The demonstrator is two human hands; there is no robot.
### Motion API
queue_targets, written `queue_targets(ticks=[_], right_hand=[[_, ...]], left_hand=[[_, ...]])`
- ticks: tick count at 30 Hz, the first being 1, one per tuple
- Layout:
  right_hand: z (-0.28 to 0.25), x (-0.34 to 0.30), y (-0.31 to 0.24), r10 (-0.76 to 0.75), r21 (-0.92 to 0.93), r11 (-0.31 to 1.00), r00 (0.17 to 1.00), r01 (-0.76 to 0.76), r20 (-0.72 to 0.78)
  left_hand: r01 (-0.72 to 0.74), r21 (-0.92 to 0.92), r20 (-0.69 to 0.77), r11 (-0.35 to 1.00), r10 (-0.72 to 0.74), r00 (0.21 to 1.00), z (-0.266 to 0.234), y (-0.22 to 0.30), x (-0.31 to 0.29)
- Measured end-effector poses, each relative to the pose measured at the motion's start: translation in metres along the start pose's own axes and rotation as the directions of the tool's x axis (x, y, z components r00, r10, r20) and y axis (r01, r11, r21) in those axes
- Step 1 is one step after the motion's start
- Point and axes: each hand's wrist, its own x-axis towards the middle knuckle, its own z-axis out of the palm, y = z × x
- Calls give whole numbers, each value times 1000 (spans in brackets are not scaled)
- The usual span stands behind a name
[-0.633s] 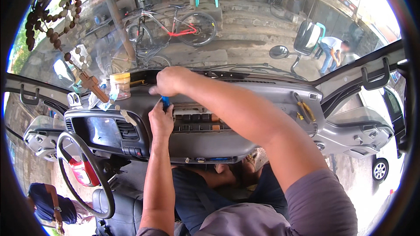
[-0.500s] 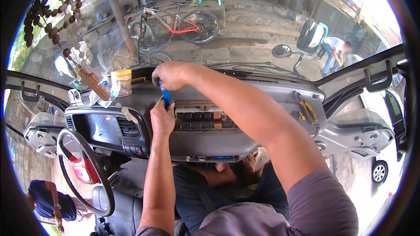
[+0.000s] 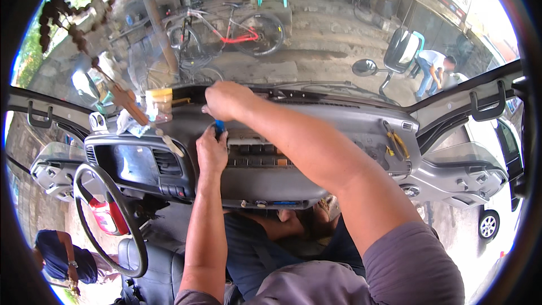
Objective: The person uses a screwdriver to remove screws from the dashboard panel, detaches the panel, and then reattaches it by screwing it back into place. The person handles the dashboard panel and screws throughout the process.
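My right hand [image 3: 228, 100] is closed over the top of a blue-handled screwdriver [image 3: 219, 126], its arm reaching across the grey dashboard. Just below, the fingers of my left hand [image 3: 212, 148] wrap round the lower part of the same handle. The shaft and tip are hidden. Both hands are at the left end of an open dashboard compartment [image 3: 257, 162]. Rows of black modules and an orange one [image 3: 282, 162] show inside it, partly covered by my right forearm.
Pliers with yellow handles [image 3: 397, 140] lie on the dashboard at right. A yellow-lidded jar [image 3: 160, 104] stands at left, behind a hanging beaded cross [image 3: 129, 107]. The steering wheel [image 3: 110, 220] is at lower left. One person [image 3: 65, 257] is outside at left, another [image 3: 433, 69] beyond the windshield.
My right hand has turned and shifted slightly right over the handle, covering more of the blue. My left hand stays almost in place. The hanging beads have swung a little.
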Motion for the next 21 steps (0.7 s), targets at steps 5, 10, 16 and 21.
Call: queue_targets(ticks=[5,10,16,21], right_hand=[[-7,14,1,-101,-180,972,961,151,259],[-6,20,11,-271,-53,957,941,287,204],[-2,17,-8,-109,-203,965,961,163,254],[-18,18,-4,-277,-387,822,887,417,368]], left_hand=[[36,29,22,999,-36,999,-1,0,0],[29,11,-9,1000,-29,1000,-1,-2,-2],[84,22,27,996,-85,996,-2,2,-2],[23,38,8,999,-24,1000,0,-4,-1]])
